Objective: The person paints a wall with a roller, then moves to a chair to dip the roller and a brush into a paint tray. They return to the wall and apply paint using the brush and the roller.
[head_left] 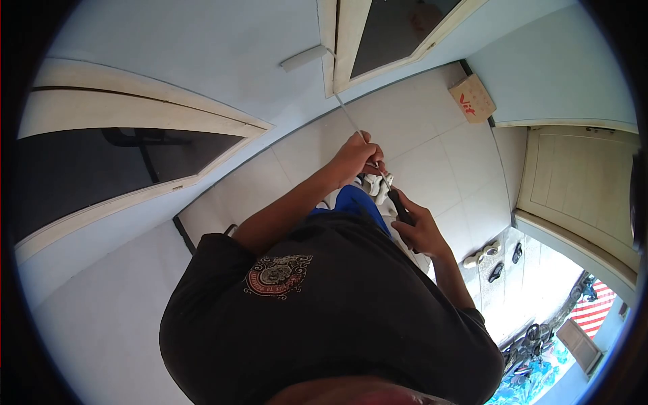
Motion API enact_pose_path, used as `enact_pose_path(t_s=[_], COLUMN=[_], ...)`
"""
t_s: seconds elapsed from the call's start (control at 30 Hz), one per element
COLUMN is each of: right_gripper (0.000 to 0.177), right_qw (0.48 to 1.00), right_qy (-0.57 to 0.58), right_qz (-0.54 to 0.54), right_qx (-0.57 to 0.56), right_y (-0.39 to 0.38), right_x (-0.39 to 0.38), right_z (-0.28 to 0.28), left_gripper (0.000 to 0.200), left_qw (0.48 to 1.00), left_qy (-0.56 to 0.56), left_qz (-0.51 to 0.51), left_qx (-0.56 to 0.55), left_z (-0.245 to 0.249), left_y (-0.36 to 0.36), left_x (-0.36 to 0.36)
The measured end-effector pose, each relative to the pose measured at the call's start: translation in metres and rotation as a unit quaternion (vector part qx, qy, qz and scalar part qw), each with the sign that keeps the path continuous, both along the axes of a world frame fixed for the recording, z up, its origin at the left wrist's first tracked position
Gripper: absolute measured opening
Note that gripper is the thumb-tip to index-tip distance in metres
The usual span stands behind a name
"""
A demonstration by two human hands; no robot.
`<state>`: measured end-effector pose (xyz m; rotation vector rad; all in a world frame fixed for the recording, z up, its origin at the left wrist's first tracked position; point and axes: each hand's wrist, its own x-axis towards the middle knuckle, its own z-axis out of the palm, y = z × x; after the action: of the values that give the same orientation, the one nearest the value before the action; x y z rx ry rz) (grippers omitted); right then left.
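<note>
On the pale tiled floor (442, 158), a cardboard box (472, 99) (marked in red) is set; footwear (474, 260) is scattered near the doorway (540, 270).

shirt (378, 304): dark, near-black, plain crew body | sleeves (216, 270): short, same dark cloth | chest emblem (278, 275): round, pale scrollwork, reddish lettered band | lower garment (358, 198): bright blue, mostly hidden by shirt | hands: bare

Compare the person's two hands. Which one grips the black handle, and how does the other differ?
The right hand: it is closed round the black handle. The left hand instead holds the thin pale cord.
</note>
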<state>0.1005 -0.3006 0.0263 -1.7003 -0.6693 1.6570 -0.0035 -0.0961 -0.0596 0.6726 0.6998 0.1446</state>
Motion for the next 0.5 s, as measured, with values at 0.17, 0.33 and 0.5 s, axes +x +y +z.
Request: enact_pose_path(t_s=[0.17,0.33,0.5], right_gripper=[0.074,0.074,0.074], right_qw=[0.997,0.999,0.998], right_qy=[-0.054,0.002,0.001], right_qz=[0.0,-0.048,-0.065], right_qx=[0.057,0.024,0.003], right_y=[0.004,0.061,0.081], right_x=[-0.015,-0.041,-0.052], right_z=[-0.089,-0.218,-0.252], left_gripper=[0.011,0.014,0.017], left_qw=[0.996,0.983,0.969], left_qy=[0.058,0.13,0.146], left_qz=[-0.058,-0.068,0.07], left_qx=[0.024,-0.112,-0.189], left_z=[-0.073,-0.245,-0.275], left_y=[0.012,0.05,0.031], left_x=[-0.004,-0.021,-0.032])
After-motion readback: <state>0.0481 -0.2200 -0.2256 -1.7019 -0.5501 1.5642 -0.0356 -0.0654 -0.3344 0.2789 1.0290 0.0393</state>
